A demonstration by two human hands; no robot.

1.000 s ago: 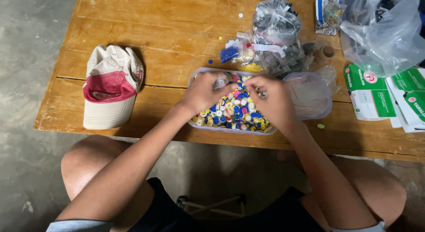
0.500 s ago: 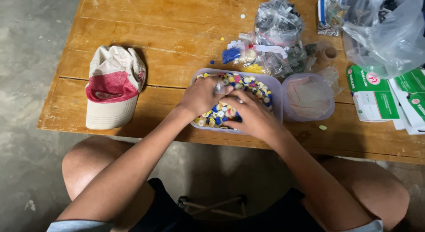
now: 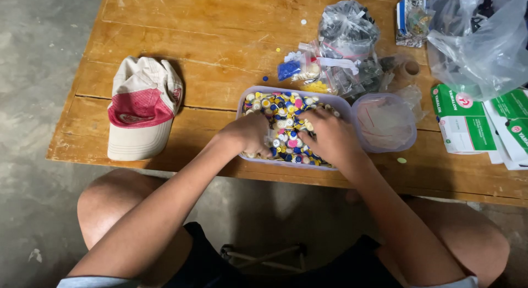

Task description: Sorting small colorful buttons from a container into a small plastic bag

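A clear rectangular plastic tub (image 3: 241, 103) full of small coloured buttons (image 3: 286, 109) sits near the front edge of a wooden table (image 3: 220, 40). My left hand (image 3: 248, 135) rests in the tub's left side, fingers curled down into the buttons. On the right side my right hand (image 3: 329, 138) lies over the buttons with its fingers bent among them. Whether either hand grips a button is hidden by the fingers. The tub's clear lid (image 3: 385, 123) lies just right of the tub.
A white and red cap (image 3: 142, 109) lies at the table's left. Behind the tub stand small clear bags of buttons (image 3: 344, 40). A large clear plastic bag (image 3: 484, 40) and green and white boxes (image 3: 467, 120) fill the right side. Loose buttons dot the table.
Both hands have shifted within the tub: the right hand moved down and right across the buttons, the left hand stayed at the left side. More of the buttons shows at the back.
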